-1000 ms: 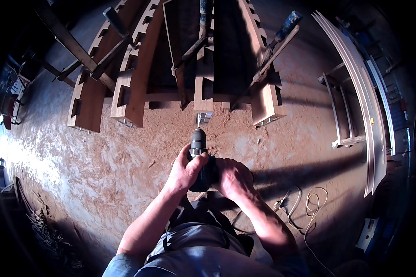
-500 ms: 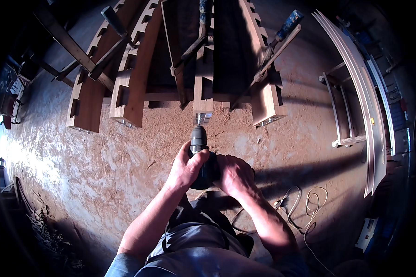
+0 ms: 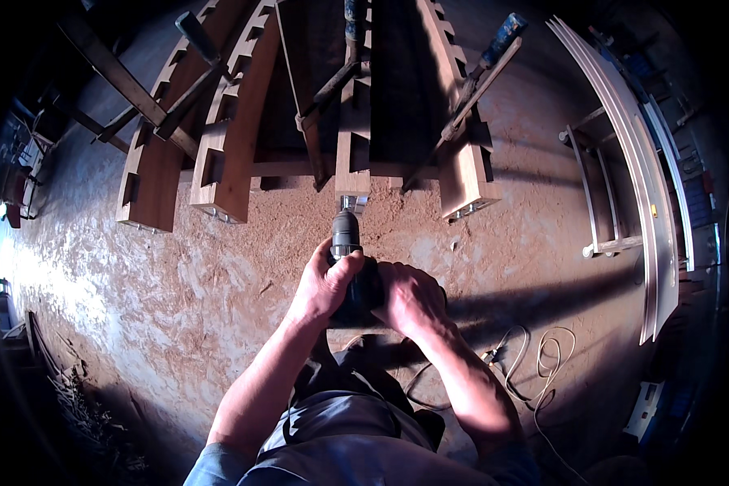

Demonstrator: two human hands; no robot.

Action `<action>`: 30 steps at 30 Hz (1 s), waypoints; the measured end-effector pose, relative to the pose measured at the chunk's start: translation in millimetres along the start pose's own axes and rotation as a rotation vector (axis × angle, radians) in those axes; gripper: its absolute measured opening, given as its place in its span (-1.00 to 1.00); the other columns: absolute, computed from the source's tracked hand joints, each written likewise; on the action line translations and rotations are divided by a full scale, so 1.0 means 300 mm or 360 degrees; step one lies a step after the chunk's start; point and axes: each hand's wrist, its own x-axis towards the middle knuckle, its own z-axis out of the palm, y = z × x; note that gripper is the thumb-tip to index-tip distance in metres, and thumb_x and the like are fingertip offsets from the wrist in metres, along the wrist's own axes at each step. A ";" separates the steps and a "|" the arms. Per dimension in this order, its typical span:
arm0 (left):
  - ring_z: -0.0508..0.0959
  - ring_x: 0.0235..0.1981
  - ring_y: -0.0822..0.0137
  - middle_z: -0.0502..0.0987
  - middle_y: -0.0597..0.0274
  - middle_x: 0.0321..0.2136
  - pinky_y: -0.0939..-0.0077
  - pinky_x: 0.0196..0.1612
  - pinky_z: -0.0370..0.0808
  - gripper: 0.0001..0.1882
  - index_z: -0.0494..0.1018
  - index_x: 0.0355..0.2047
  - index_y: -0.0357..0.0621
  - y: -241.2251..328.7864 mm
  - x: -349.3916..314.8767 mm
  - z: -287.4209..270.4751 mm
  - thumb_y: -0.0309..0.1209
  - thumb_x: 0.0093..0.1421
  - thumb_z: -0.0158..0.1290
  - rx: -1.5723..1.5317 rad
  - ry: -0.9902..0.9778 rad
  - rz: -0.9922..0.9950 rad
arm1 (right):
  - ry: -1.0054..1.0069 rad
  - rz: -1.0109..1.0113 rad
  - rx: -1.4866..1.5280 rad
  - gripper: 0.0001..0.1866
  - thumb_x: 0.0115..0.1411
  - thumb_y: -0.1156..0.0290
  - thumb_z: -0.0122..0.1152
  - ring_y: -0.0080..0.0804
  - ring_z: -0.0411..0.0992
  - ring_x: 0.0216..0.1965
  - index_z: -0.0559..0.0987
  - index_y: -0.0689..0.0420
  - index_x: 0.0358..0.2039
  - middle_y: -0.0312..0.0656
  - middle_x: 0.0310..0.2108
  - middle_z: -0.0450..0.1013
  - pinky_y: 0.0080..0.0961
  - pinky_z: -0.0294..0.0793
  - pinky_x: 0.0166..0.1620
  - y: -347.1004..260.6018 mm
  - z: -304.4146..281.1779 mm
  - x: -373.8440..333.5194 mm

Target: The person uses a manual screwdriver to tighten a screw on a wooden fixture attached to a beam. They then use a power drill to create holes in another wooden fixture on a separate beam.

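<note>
Both of my hands grip a dark power drill [image 3: 346, 232], its chuck pointing away from me. My left hand [image 3: 322, 283] wraps round the front of the body, just behind the chuck. Behind it, my right hand [image 3: 411, 298] is closed on the rear part of the drill; its fingers are partly hidden. The chuck is up against the near end of the middle notched wooden beam [image 3: 353, 171], where a metal piece [image 3: 352, 202] shows. Whether a bit is inside the wood is hidden.
More notched beams [image 3: 220, 189] lie on the left, another beam [image 3: 466, 189] on the right. Bar clamps with blue handles [image 3: 505, 39] cross them. Long pale boards [image 3: 661, 267] lean by a wheeled frame [image 3: 611, 246]. A cable [image 3: 545, 364] coils on the dusty floor, right of my legs.
The drill and both hands have moved slightly forward, so the chuck is closer to the end of the middle beam. The beams and clamps look nearly the same.
</note>
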 end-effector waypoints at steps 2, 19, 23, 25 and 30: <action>0.48 -0.17 0.43 0.48 0.20 -0.17 0.51 -0.05 0.45 -0.18 0.18 0.23 -0.45 0.027 -0.006 0.015 -0.12 0.17 0.25 0.0017 0.0021 -0.0024 | 0.0012 0.0008 -0.0021 -0.39 -0.15 0.26 0.56 0.00 0.54 -0.18 0.46 0.15 -0.10 0.00 -0.25 0.53 -0.17 0.58 -0.15 0.001 -0.001 0.001; 0.49 -0.14 0.39 0.46 0.19 -0.13 0.42 -0.08 0.52 -0.23 0.16 0.26 -0.33 -0.198 -0.094 -0.031 -0.18 0.18 0.22 0.0015 0.0058 -0.0070 | 0.0064 -0.0090 -0.0017 -0.66 0.07 0.36 0.33 -0.03 0.56 -0.35 0.42 0.14 -0.18 -0.03 -0.43 0.53 -0.15 0.55 -0.30 0.039 0.161 -0.111; 0.48 -0.15 0.44 0.46 0.20 -0.14 0.52 -0.02 0.46 -0.14 0.09 0.26 -0.47 -0.198 -0.056 -0.050 -0.20 0.16 0.27 -0.0096 0.0041 -0.0026 | 0.0108 -0.0110 0.0027 -0.59 0.02 0.33 0.39 -0.01 0.56 -0.35 0.42 0.15 -0.17 -0.03 -0.43 0.54 -0.13 0.55 -0.31 0.049 0.173 -0.069; 0.48 -0.16 0.46 0.46 0.22 -0.15 0.53 -0.03 0.47 -0.16 0.10 0.25 -0.46 -0.200 -0.031 -0.055 -0.21 0.16 0.27 -0.0111 -0.0001 -0.0038 | 0.0080 -0.0075 0.0068 -0.55 0.00 0.31 0.43 0.00 0.56 -0.34 0.43 0.15 -0.17 -0.02 -0.42 0.54 -0.14 0.56 -0.30 0.047 0.167 -0.059; 0.47 -0.16 0.48 0.45 0.24 -0.16 0.55 -0.03 0.46 -0.21 0.11 0.25 -0.43 -0.191 -0.011 -0.054 -0.28 0.18 0.26 -0.0211 -0.0033 -0.0039 | 0.0077 -0.0005 0.0090 -0.53 -0.08 0.33 0.47 0.03 0.56 -0.30 0.47 0.14 -0.16 0.00 -0.38 0.56 -0.15 0.56 -0.25 0.042 0.160 -0.037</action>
